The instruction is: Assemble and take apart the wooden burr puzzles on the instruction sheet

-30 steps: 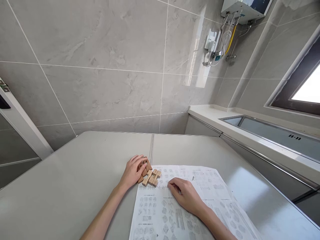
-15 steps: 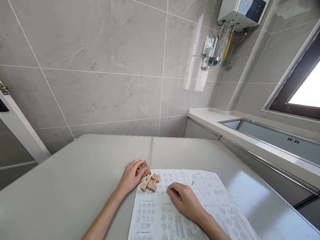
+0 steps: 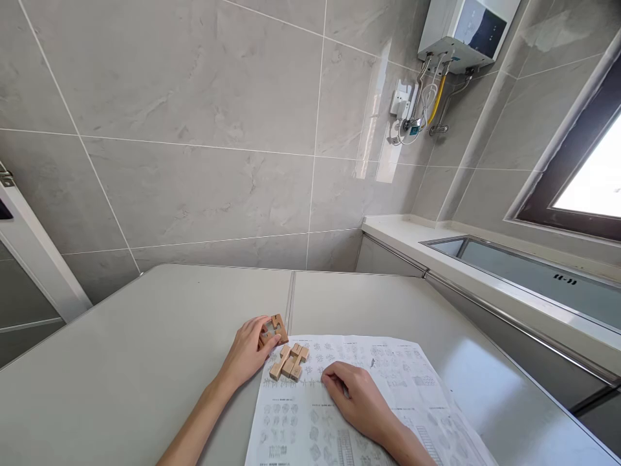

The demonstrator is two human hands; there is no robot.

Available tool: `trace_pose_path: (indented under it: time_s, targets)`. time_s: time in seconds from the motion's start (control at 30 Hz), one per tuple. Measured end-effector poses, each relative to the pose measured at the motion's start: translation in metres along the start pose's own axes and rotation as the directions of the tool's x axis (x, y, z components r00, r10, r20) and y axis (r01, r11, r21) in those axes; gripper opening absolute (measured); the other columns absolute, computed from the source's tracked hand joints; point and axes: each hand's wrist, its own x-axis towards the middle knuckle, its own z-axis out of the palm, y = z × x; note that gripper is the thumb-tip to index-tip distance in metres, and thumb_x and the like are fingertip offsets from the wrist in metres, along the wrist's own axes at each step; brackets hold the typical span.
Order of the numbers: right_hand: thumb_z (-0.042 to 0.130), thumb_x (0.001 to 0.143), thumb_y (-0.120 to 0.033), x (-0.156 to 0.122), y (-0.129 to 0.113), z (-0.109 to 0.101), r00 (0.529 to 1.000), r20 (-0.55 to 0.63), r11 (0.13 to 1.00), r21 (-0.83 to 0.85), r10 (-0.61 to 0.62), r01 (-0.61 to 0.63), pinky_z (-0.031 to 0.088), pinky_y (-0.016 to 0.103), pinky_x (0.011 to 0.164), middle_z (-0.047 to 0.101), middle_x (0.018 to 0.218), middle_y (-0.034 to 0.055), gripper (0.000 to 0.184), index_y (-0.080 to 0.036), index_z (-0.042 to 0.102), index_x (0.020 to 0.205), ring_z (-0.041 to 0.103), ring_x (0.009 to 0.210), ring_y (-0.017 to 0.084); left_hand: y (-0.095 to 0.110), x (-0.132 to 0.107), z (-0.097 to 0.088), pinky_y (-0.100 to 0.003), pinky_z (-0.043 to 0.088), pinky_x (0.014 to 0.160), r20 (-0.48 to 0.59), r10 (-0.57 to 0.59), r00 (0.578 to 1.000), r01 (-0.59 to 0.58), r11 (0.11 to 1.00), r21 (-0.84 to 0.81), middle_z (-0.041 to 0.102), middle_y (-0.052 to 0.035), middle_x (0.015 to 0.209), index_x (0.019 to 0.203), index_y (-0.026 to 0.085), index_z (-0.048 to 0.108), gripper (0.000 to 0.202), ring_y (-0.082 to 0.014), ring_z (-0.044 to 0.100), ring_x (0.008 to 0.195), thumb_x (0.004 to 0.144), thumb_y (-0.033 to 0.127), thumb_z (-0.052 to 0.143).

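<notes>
Head view: the left hand (image 3: 246, 348) is bent around a cluster of darker wooden pieces (image 3: 280, 329), its fingers over their far and left sides and its thumb against the near side, gripping them at the sheet's far left corner; whether they are lifted off the surface cannot be told. The right hand (image 3: 356, 391) is loosely closed, fingers folded under and thumb beside the index finger with a small gap between, resting on the printed sheet (image 3: 402, 388). Both bare forearms come in from the near edge of the worktop (image 3: 145, 362), slanting inward, the left wrist nearly straight, the back of the right hand turned up. Between the hands, just right of the left thumb, pale wooden blocks (image 3: 291, 367) with notched, squared ends lie close together on the sheet's far left part. The darker pieces are reddish brown with square cut-outs. The paper is thin and white, covered in small grey diagrams, and runs off toward the worktop's near edge. The worktop is smooth and off-white, crossed by a narrow seam; its far edge meets a wall (image 3: 208, 188) of glossy grey marbled tile.
</notes>
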Motion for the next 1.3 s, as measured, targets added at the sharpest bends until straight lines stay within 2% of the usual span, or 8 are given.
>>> trace_pose_path:
  time_s: [0.2, 0.4, 0.67, 0.9, 1.13, 1.3]
  targets:
    - [0.048, 0.105, -0.029, 0.001, 0.000, 0.000, 1.000, 0.007, 1.000, -0.008, 0.005, -0.005, 0.043, 0.029, 0.067, 0.072, 0.082, 0.0014, 0.023, -0.024, 0.066, 0.091, 0.062, 0.070, 0.019, -0.007, -0.004, 0.000, -0.051, 0.051, 0.110, 0.025, 0.008, 1.000, -0.008, 1.000, 0.008, 0.058, -0.0099, 0.151, 0.147, 0.030, 0.054, 0.065, -0.0344, 0.059, 0.134, 0.092, 0.062, 0.066]
    - [0.049, 0.105, -0.029, 0.001, 0.001, 0.002, 1.000, 0.007, 1.000, -0.021, 0.005, -0.005, 0.043, 0.028, 0.067, 0.072, 0.082, 0.0008, 0.022, -0.024, 0.067, 0.092, 0.062, 0.071, 0.018, -0.014, -0.002, -0.001, -0.051, 0.050, 0.109, 0.009, 0.032, 0.999, -0.032, 0.999, 0.032, 0.058, -0.0091, 0.148, 0.143, 0.031, 0.056, 0.060, -0.0332, 0.059, 0.130, 0.092, 0.061, 0.068]
    - [0.049, 0.105, -0.029, 0.002, 0.002, 0.003, 1.000, 0.000, 0.999, -0.031, -0.008, 0.008, 0.044, 0.028, 0.067, 0.071, 0.080, 0.0012, 0.023, -0.024, 0.067, 0.091, 0.063, 0.070, 0.019, -0.012, -0.003, -0.006, -0.050, 0.048, 0.107, -0.109, 0.024, 0.994, -0.007, 0.988, 0.153, 0.066, -0.0099, 0.134, 0.135, 0.025, 0.060, 0.064, -0.0342, 0.058, 0.126, 0.086, 0.065, 0.071]
    - [0.048, 0.105, -0.029, 0.002, 0.000, 0.003, 1.000, 0.010, 1.000, -0.016, 0.006, -0.006, 0.043, 0.029, 0.067, 0.072, 0.082, 0.0020, 0.024, -0.023, 0.067, 0.091, 0.063, 0.071, 0.019, -0.016, -0.004, -0.007, -0.051, 0.047, 0.106, -0.093, 0.053, 0.994, -0.034, 0.980, 0.195, 0.068, -0.0116, 0.133, 0.141, 0.024, 0.055, 0.060, -0.0348, 0.058, 0.125, 0.093, 0.059, 0.063]
    - [0.048, 0.105, -0.029, 0.002, -0.002, 0.003, 1.000, 0.011, 1.000, -0.024, 0.006, -0.006, 0.043, 0.029, 0.067, 0.073, 0.084, 0.0020, 0.023, -0.024, 0.066, 0.092, 0.063, 0.072, 0.020, -0.017, -0.006, -0.005, -0.053, 0.046, 0.107, -0.115, 0.019, 0.993, 0.008, 0.973, 0.231, 0.066, -0.0138, 0.136, 0.144, 0.021, 0.053, 0.065, -0.0363, 0.056, 0.128, 0.094, 0.062, 0.059]
    - [0.048, 0.105, -0.029, 0.004, -0.003, 0.003, 1.000, 0.005, 1.000, -0.028, 0.000, 0.001, 0.043, 0.029, 0.066, 0.072, 0.082, 0.0025, 0.024, -0.024, 0.067, 0.091, 0.064, 0.071, 0.020, -0.012, -0.010, -0.003, -0.056, 0.043, 0.106, -0.139, -0.030, 0.990, 0.070, 0.953, 0.293, 0.067, -0.0140, 0.138, 0.140, 0.022, 0.057, 0.057, -0.0382, 0.055, 0.128, 0.096, 0.058, 0.056]
